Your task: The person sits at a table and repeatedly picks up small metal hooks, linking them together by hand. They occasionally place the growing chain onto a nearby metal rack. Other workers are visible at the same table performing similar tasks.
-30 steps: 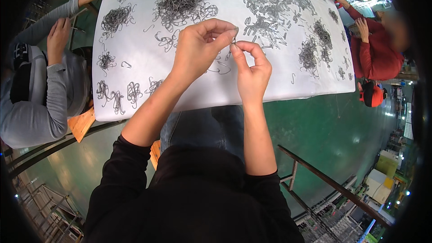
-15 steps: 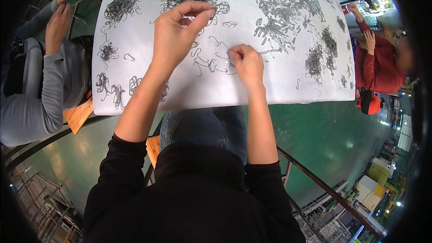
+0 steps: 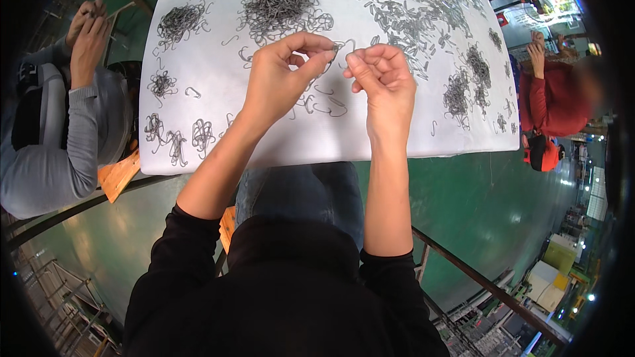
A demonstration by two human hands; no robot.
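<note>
Above the white-covered table [image 3: 264, 149], both my hands meet fingertip to fingertip. My left hand [image 3: 274, 76] pinches something small and dark between thumb and index finger, too small to make out. A thin bent wire hook [image 3: 350, 42] shows in the gap between the hands, by the right thumb tip. My right hand [image 3: 385, 86], palm partly turned up, is closed in a pinch at this hook, with its other fingers curled. Loose wire hooks [image 3: 329, 111] lie on the table under the hands. Beyond the left hand rises a large heap of hooks [image 3: 279, 3].
Small flat metal links [image 3: 403, 30] spread over the far right. Smaller hook piles lie at the left [image 3: 180, 21] and right [image 3: 458, 92]. A person in grey [image 3: 99, 139] sits left; another in dark red [image 3: 559, 96] sits right. Green floor [image 3: 456, 205] shows past the near edge.
My right hand has lifted off the loose hooks, turned palm-up and moved up and right. My left hand has come down and right, so the fingertips now meet.
</note>
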